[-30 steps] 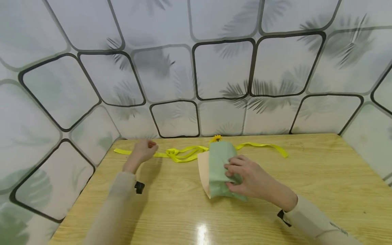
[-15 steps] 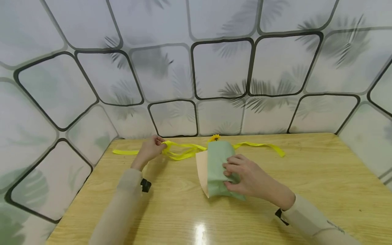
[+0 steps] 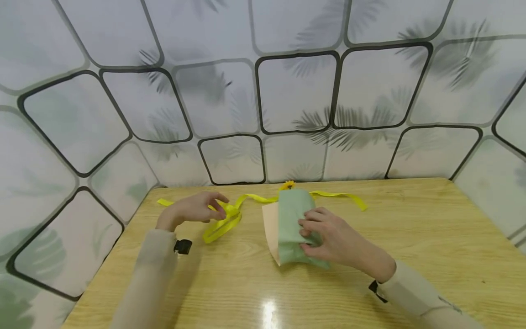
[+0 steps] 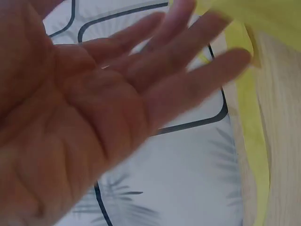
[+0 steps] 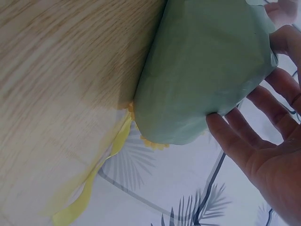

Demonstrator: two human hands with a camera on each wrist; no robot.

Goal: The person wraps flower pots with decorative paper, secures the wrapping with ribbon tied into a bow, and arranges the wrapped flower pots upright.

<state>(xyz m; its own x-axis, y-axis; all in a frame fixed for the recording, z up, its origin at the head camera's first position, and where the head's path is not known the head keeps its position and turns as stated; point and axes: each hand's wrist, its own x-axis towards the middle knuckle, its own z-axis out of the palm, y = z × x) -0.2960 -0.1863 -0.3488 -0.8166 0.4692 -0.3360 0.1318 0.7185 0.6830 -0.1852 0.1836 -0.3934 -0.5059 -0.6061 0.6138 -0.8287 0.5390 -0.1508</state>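
Observation:
A sunflower (image 3: 288,184) peeks from the far end of a pale green paper wrap (image 3: 292,224), whose beige inner side (image 3: 271,230) shows at the left. My right hand (image 3: 334,235) holds the wrap's right side, thumb near and bent fingers farther up. A yellow ribbon (image 3: 223,227) runs behind the wrap, looped and bunched on the left. Beside that bunch is my left hand (image 3: 196,209), thumb and forefinger apart. The left wrist view shows its fingers (image 4: 202,87) extended, with blurred ribbon at their tips. Most of the stem is hidden.
The ribbon's right tail (image 3: 349,195) lies along the back of the wooden table (image 3: 246,283). A patterned wall covering (image 3: 302,93) rises directly behind the table and along its sides.
My left hand went right to the ribbon, lifted its loops, then moved back left. The bunch now hangs nearer the front, and the right tail has slid left. My right hand stayed put.

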